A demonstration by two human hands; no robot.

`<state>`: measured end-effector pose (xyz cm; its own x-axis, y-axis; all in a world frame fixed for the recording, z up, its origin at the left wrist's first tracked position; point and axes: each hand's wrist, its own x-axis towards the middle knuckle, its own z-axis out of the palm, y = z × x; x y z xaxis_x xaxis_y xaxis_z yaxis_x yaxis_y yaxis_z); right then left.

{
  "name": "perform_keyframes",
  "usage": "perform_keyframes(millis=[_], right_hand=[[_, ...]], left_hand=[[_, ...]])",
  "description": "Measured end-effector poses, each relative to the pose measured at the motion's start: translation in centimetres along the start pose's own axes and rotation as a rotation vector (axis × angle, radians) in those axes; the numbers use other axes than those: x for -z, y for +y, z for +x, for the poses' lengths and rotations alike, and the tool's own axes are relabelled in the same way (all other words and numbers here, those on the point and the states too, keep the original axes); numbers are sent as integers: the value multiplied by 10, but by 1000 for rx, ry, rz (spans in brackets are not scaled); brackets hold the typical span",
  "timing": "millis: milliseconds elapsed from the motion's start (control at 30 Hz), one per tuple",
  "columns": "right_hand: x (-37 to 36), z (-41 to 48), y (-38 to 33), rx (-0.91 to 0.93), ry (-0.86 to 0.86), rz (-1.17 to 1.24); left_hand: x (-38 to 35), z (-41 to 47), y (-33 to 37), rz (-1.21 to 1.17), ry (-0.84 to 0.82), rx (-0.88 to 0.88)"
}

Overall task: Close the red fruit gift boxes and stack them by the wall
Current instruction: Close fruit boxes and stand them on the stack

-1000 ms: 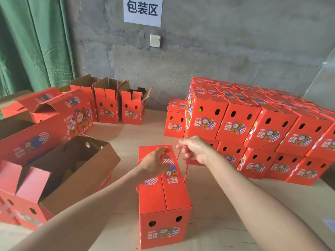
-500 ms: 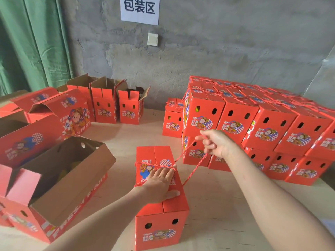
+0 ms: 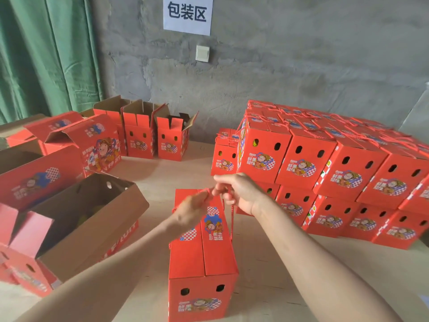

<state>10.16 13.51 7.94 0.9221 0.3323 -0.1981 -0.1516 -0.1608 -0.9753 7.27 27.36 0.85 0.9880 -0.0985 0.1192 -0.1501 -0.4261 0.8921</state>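
Mid-tie: left grip (image 3: 192, 211) and right grip (image 3: 240, 194) both pinch the cord (image 3: 231, 219) over the near box (image 3: 202, 259). Next, probably a snug knot.

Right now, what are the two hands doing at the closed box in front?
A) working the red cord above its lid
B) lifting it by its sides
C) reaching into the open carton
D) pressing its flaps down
A: the left hand and the right hand both pinch the red cord above the closed box.
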Motion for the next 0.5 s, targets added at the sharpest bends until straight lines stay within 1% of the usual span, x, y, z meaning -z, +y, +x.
perform_keyframes(millis=[33, 67, 133, 233, 267, 300, 333, 400, 467, 500], right_hand=[[-5, 0, -1, 0, -17, -4], [-11, -1, -2, -5, -48, -3], [-29, 0, -1, -35, -67, -11], [-59, 6, 1, -40, 69, -147], [-65, 7, 1, -43, 87, -179], [-69, 8, 0, -57, 59, -163], [-70, 9, -2, -90, -4, -98], [-65, 8, -8, -161, -91, 53], [-54, 10, -17, -219, -48, 105], [-48, 12, -21, -235, -7, 104]], left_hand=[[12, 5, 7, -46, 94, 25], [25, 10, 14, -37, 158, 52], [45, 14, 23, 115, 235, 64], [57, 10, 23, 327, 254, -10], [58, 6, 21, 385, 246, -56], [58, 2, 20, 435, 234, -93], [60, -1, 20, 462, 222, -120], [64, -8, 18, 423, 233, -135], [62, -19, 8, 272, 290, -93], [58, -25, -1, 208, 285, -50]])
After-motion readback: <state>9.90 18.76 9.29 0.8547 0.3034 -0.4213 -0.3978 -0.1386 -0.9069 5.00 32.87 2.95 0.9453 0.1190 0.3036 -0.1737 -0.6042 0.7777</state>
